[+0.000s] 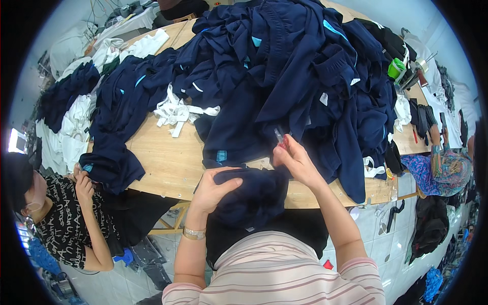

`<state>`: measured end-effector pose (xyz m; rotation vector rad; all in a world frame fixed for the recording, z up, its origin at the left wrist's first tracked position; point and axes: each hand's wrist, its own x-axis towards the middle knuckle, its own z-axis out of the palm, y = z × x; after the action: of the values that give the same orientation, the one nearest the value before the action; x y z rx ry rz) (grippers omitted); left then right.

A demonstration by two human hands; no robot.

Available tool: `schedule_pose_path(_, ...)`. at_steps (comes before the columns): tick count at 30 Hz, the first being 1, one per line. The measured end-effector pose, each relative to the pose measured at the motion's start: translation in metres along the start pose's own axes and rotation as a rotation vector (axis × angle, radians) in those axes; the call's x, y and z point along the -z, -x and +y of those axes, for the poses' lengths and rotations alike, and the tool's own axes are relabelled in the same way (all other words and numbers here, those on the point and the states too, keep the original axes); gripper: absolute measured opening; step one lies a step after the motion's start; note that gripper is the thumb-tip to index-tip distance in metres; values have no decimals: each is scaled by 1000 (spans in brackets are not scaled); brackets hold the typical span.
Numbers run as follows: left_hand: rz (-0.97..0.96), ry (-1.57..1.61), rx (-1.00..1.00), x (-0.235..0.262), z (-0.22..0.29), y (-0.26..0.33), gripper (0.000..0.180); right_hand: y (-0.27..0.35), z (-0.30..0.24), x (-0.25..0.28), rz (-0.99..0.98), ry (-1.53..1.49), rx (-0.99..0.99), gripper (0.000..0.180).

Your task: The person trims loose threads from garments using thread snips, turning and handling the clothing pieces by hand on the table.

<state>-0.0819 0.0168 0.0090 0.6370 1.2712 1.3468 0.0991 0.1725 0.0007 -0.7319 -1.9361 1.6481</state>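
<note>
At the six o'clock edge of the worktop (161, 152), the left hand (217, 190) pinches a navy garment (256, 190). Toward two o'clock, the right hand (297, 160) has its grip closed around a blurred tool (279, 135).

SURFACE: light wooden table (165, 162), center of frame | CENTER TO UPPER RIGHT: heaped navy garments (284, 66), covering most of the top | LEFT OF CENTER: tangled white fabric strips (177, 111), partly on bare wood | LEFT: navy garment (118, 104), extending to the near edge | UPPER LEFT: white cloth pieces (147, 46)
</note>
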Motion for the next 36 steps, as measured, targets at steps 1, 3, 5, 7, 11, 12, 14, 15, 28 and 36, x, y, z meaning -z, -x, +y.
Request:
schedule_pose_path(1,-1,-2,1,2,-1,0,25,-1,4,-4,20,-34,45,28)
schedule_pose_path(3,-8,61,-45,6,-4,0,24,5,6,-9,-57,-113,41,25)
schedule_pose_path(5,-13,59,-40,5,-3,0,24,8,8,-15,-134,-206,61,28)
schedule_pose_path(7,-20,58,-34,4,-4,-2,24,9,7,-23,-141,-257,72,27)
schedule_pose_path(11,-14,-44,-120,0,-2,-7,21,7,1,-27,-52,-79,174,24)
schedule_pose_path(12,-5,-106,-168,-1,0,-8,20,6,1,-26,-55,-79,179,24)
schedule_pose_path(14,39,-311,-241,1,1,-8,21,3,4,-31,-16,34,207,24)
schedule_pose_path(15,82,-516,-309,4,2,-7,22,2,9,-37,31,17,241,24)
schedule_pose_path(28,202,-1751,-296,-37,-11,4,45,32,80,-47,49,194,181,37)
schedule_pose_path(36,130,-1506,-389,-41,-42,-24,20,23,63,-36,-35,157,96,36)
